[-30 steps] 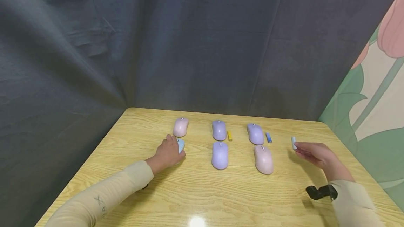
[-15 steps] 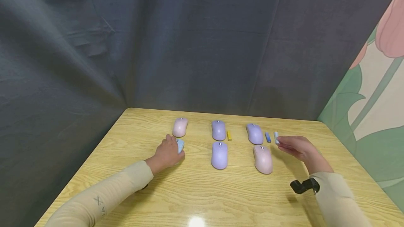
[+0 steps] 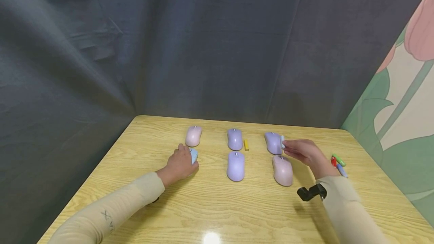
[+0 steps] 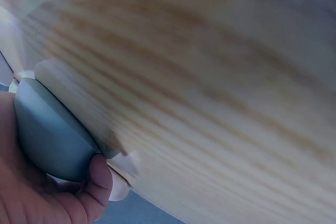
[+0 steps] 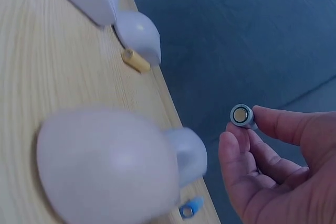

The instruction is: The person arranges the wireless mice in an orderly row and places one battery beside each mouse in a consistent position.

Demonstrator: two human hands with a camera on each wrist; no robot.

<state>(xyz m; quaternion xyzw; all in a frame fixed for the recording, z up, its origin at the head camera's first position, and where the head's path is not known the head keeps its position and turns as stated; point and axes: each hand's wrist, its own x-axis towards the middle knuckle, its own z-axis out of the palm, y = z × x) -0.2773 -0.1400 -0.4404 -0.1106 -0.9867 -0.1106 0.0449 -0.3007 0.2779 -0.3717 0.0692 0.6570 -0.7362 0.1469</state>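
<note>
At the left, my left hand (image 3: 179, 163) grips a light blue computer mouse (image 4: 52, 129), palm over it and thumb along its side. My right hand (image 3: 308, 153) pinches a pale blue battery (image 5: 241, 115) between thumb and fingertips, its round end facing the wrist camera. In the head view that battery overlaps the right edge of the back purple mouse (image 3: 273, 143). A pink mouse (image 3: 283, 170) lies just in front of the purple one. The blue battery (image 5: 190, 208) beside them shows in the right wrist view and is hidden by the hand from the head.
Two more purple mice (image 3: 235, 139) stand in the middle column, a yellow battery (image 3: 246, 145) right of the back one. Another pink mouse (image 3: 194, 136) lies beyond my left hand. Red (image 3: 333, 161), green (image 3: 339, 160) and blue batteries lie together at the right.
My right hand has moved left with the pale blue battery, past the blue battery to the purple mouse. The batteries at the right have come into view. My left hand has stayed put.
</note>
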